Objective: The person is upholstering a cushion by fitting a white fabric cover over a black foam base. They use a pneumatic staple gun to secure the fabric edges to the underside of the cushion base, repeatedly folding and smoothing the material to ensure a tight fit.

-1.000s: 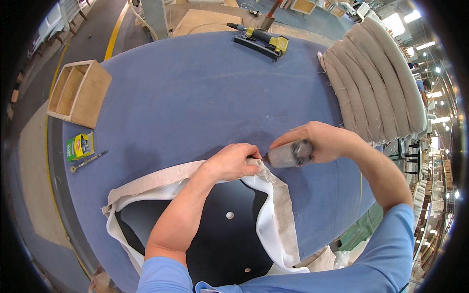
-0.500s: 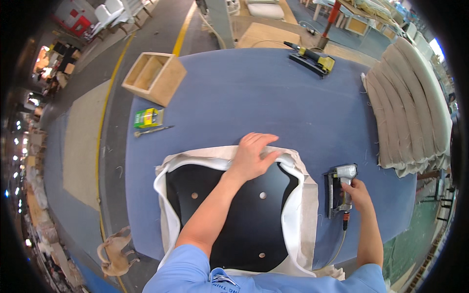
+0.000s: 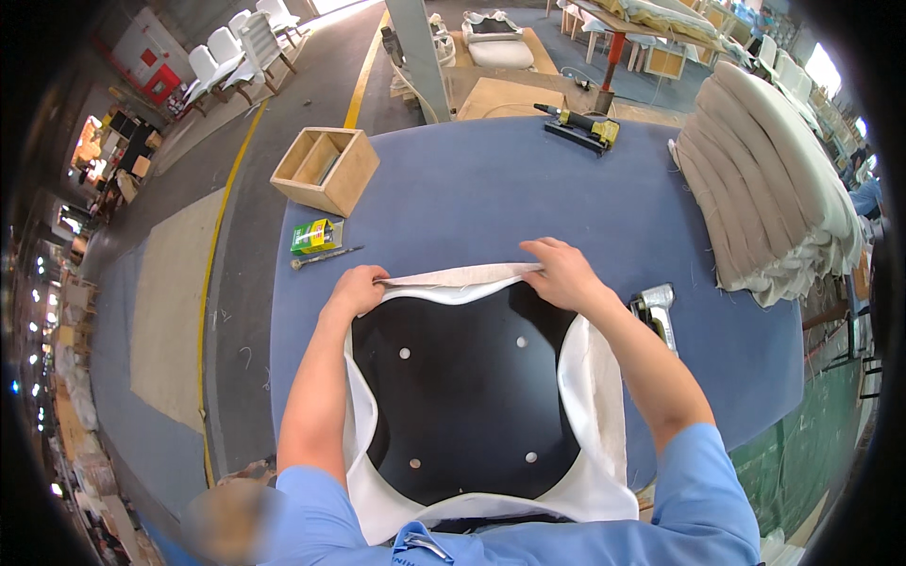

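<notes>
A black seat panel [image 3: 472, 396] with several round holes lies on the blue-covered table. White padding [image 3: 580, 401] surrounds it, and beige fabric [image 3: 453, 275] runs along its far edge. At the far left corner, my left hand [image 3: 357, 292] is closed on the fabric's edge. My right hand [image 3: 563, 275] pinches the same edge near the far right corner, thumb toward the panel. Between my hands the fabric is pulled into a taut strip over the padding. Right of my right forearm lies a silver staple gun [image 3: 658, 313], partly covered by that arm.
A divided wooden box [image 3: 354, 179], a green-yellow carton [image 3: 313, 236] and a thin screwdriver-like tool [image 3: 326, 257] sit at the table's left. A yellow-black staple gun [image 3: 580, 130] lies at the far edge. Stacked beige covers [image 3: 760, 193] rise at right.
My right hand has let go of the silver staple gun and taken the fabric's far edge. My left hand has shifted left along that edge. The head view has shifted too.
</notes>
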`<act>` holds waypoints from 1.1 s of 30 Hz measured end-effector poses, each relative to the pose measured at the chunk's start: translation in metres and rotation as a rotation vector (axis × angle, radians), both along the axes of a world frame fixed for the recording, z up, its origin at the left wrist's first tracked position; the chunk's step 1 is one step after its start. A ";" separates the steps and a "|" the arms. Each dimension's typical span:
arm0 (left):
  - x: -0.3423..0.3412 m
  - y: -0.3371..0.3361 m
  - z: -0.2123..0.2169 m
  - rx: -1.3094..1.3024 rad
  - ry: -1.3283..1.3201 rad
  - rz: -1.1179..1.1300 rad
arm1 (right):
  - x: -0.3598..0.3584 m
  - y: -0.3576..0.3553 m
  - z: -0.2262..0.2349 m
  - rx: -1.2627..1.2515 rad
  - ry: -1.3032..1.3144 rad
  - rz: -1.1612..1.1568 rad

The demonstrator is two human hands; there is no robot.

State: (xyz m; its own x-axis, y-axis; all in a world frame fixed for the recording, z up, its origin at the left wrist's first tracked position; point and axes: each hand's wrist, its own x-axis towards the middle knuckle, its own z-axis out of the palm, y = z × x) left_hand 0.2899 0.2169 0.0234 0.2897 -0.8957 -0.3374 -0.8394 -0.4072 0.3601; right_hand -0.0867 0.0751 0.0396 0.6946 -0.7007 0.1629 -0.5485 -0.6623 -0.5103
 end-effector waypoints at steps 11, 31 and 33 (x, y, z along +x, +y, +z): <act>0.023 -0.007 -0.021 0.074 0.092 0.017 | 0.074 -0.010 -0.003 0.252 0.504 -0.066; -0.007 0.039 -0.049 -0.586 0.022 0.045 | 0.047 0.021 -0.070 -0.152 -0.169 -0.251; 0.008 0.053 -0.041 -0.554 0.013 -0.041 | 0.046 0.025 -0.060 -0.153 -0.180 -0.138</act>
